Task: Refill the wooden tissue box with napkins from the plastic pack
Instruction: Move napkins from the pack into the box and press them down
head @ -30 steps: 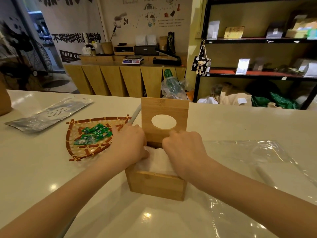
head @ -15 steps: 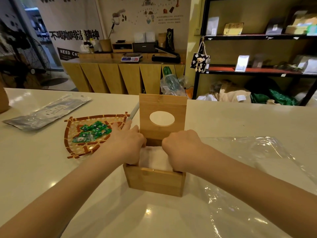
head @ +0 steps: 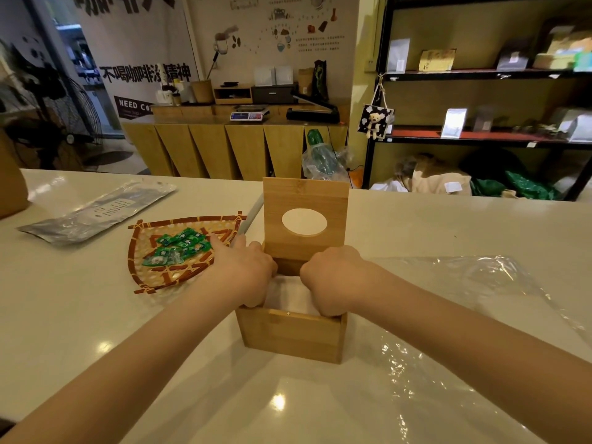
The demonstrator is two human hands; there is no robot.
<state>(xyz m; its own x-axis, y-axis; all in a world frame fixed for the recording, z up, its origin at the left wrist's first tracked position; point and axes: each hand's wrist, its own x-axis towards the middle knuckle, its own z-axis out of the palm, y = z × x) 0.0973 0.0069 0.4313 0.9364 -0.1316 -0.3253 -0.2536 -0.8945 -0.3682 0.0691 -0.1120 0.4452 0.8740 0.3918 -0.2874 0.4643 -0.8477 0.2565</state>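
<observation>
The wooden tissue box (head: 290, 336) stands on the white counter with its lid (head: 304, 219) hinged up at the back, an oval hole in it. A white stack of napkins (head: 290, 298) sits inside the box. My left hand (head: 245, 274) reaches into the box's left side and my right hand (head: 333, 278) into its right side, fingers curled down on the stack's edges. My fingertips are hidden inside the box. The clear plastic pack (head: 480, 315) lies flat and crumpled to the right of the box.
A woven tray (head: 144, 267) with green wrapped candies (head: 179, 248) lies left of the box. A silver foil pouch (head: 96, 213) rests at the far left. A grey stick (head: 251, 216) leans behind the tray. Shelves and a wooden counter stand beyond the table.
Both hands have sunk deeper into the box with the napkins, so less white shows above the rim. The box and lid have stayed in place.
</observation>
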